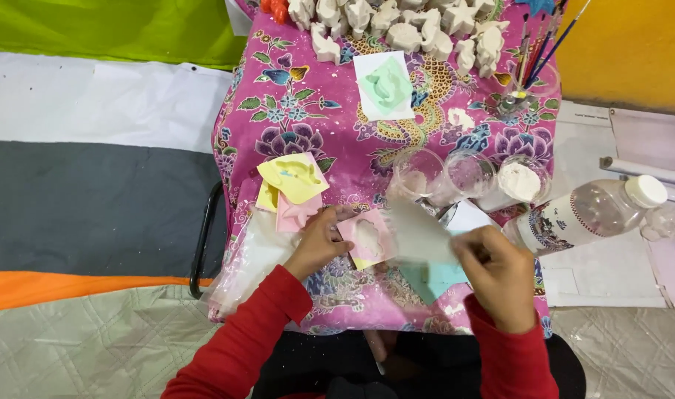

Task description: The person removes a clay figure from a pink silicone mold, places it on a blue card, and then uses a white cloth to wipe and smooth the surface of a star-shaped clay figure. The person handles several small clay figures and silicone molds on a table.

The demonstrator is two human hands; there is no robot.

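A makeshift craft stall: small table under floral cloth (pixel 300 118), unpainted plaster figurines (pixel 397 26), coloured moulds (pixel 293 177), paintbrushes (pixel 548 37), powder cups (pixel 519 181), floor mats (pixel 93 199).

the left hand (pixel 319 242) steadied a pink mould (pixel 368 238) filled with white plaster on the floral pink cloth (pixel 330 148). just right of the mould, the right hand (pixel 500 277) pinched a blurred clear cup (pixel 419 230) tilted over it. beyond the mould stood three clear cups (pixel 467 176), further off a green mould (pixel 385 86) and white plaster figures (pixel 404 26); a plastic bottle (pixel 589 214) lay to its right.
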